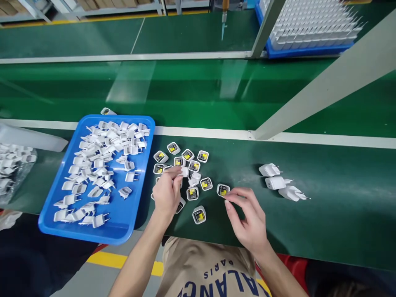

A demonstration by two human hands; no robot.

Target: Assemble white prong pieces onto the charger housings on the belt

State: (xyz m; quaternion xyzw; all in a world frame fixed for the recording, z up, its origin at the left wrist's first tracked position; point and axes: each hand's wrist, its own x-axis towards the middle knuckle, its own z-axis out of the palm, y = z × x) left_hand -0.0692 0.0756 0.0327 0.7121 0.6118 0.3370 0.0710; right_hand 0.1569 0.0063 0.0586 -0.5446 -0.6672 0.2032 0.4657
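Observation:
My left hand [167, 193] is closed, its thumb and fingers pinching a small white plug cap [185, 172] over a group of charger housings. Fingertips of my right hand [247, 215] close on the lower right edge of one white charger housing [223, 189], whose open end faces up and shows yellow and black parts inside. Similar open housings, such as a nearer charger housing [199, 215], stand on the green table between and beyond my hands. Loose white plug caps [194, 179] lie among them. My left fingers and wrist hide some of the housings.
Left of my hands lies a blue tray [123, 231] heaped with white plug caps. Several assembled chargers [275, 182] lie at right. A metal post [309, 90] rises behind them. A plastic bag of white parts [14, 169] sits far left. An orange-handled screwdriver [225, 16] hangs at the back.

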